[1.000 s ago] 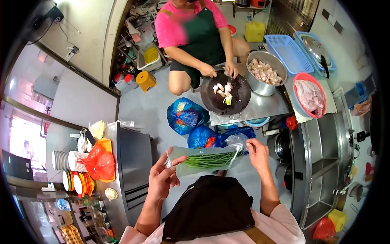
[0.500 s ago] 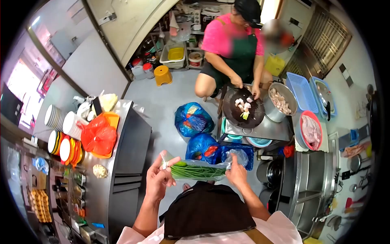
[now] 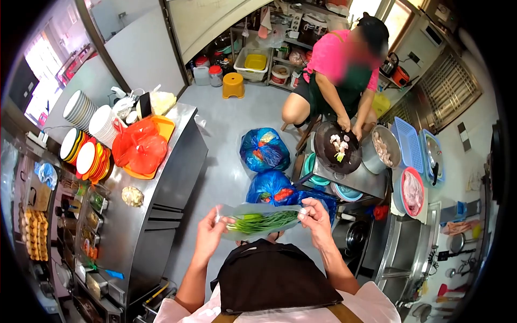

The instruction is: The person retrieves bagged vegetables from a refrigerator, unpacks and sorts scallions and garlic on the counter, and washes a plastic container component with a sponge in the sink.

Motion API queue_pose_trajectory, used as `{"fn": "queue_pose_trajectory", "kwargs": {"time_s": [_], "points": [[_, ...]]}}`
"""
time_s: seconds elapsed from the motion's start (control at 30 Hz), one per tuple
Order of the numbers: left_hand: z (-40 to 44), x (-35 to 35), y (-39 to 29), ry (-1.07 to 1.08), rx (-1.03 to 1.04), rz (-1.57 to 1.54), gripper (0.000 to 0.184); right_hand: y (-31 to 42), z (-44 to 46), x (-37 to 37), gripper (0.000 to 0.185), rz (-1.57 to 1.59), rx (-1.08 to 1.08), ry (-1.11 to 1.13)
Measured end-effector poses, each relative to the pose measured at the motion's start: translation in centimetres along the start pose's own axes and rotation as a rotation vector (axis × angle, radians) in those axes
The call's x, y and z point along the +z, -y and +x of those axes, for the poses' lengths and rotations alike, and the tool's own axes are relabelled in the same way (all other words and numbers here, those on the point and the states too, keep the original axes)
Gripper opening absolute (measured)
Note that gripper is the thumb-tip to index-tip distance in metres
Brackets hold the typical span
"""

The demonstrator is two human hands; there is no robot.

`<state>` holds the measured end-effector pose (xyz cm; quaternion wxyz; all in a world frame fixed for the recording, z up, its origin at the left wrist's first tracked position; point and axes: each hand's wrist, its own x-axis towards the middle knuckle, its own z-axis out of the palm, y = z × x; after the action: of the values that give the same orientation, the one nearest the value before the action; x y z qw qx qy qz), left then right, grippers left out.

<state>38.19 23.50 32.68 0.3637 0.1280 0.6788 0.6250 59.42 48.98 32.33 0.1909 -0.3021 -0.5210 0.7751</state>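
A clear plastic bag (image 3: 291, 216) holds a bundle of long, thin scallions (image 3: 258, 222) and stretches level in front of my dark apron. My left hand (image 3: 211, 228) grips its left end. At the opposite end, my right hand (image 3: 318, 219) pinches the plastic between thumb and fingers. Below and beyond the bag, two knotted blue garbage bags (image 3: 264, 149) lie on the floor, with more blue plastic beside them.
Ahead, a co-worker (image 3: 336, 70) sits working over a round dark board (image 3: 328, 156) with meat pieces. A steel pot (image 3: 396, 156) of meat stands beside it. On my left is a steel counter (image 3: 161, 183) with stacked bowls and a red bag (image 3: 141, 148); sinks (image 3: 396, 242) line the right.
My right hand has moved up, and its end of the bag has risen with it; the loose plastic there is now drawn in. The view has shifted slightly left.
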Motion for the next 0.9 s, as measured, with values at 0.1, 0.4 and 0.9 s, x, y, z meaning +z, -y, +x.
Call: {"fn": "queue_pose_trajectory", "kwargs": {"time_s": [0.1,0.4,0.9], "points": [[-0.6,0.4,1.1,0.167,-0.101,-0.083,0.058,0.2,-0.4,1.9,0.04,-0.124,-0.008,0.064],[-2.4,6.4,3.9,0.442,-0.279,-0.28,0.076,-4.5,-2.5,5.8,0.038,-0.657,0.037,0.097],[-2.4,7.9,1.9,0.748,-0.327,-0.209,0.087,-6.0,-5.9,4.8,0.018,-0.523,0.206,-0.016]]}}
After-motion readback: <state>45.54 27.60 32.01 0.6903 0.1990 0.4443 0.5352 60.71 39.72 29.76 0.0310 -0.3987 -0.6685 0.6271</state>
